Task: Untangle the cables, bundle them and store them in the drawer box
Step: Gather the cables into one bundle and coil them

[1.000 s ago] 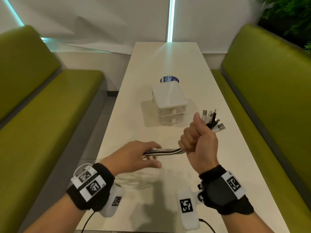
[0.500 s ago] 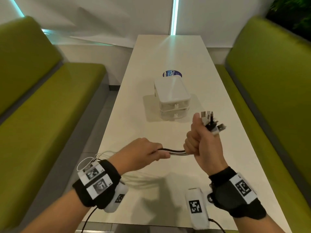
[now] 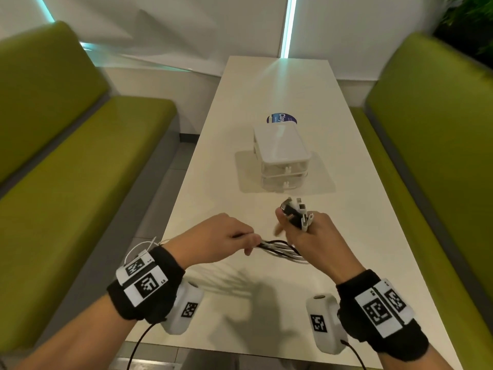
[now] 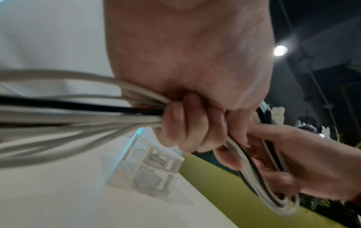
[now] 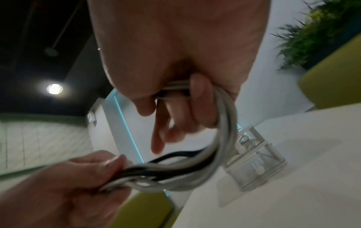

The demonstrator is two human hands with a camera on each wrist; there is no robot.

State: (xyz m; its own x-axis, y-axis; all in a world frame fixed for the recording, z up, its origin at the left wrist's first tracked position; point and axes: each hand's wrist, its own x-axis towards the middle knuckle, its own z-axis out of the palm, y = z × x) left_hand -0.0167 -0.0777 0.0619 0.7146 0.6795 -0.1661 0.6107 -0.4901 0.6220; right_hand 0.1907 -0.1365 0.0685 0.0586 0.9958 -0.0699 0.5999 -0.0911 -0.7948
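- Two hands share one bundle of cables (image 3: 280, 248), white strands with a black one among them, held above the worktop (image 3: 266, 303).
- My right hand (image 3: 317, 236) grasps the plug ends (image 3: 296, 213); they fan out above the knuckles. Wrist view shows the cords looping round the curled fingers (image 5: 199, 100), one finger sticking out straight. I read this as winding the bundle on the hand as a spool.
- My left hand (image 3: 216, 237) is clenched on the strands near the right one, fingers (image 4: 175, 121) wrapped round them. Loose lengths trail back past the wrist. Likely it feeds and keeps tension.
- Drawer box (image 3: 282, 156) stands farther up the worktop, both drawers looking closed, well apart from the bundle.
- Judgement: bundling in progress, storing not yet begun.
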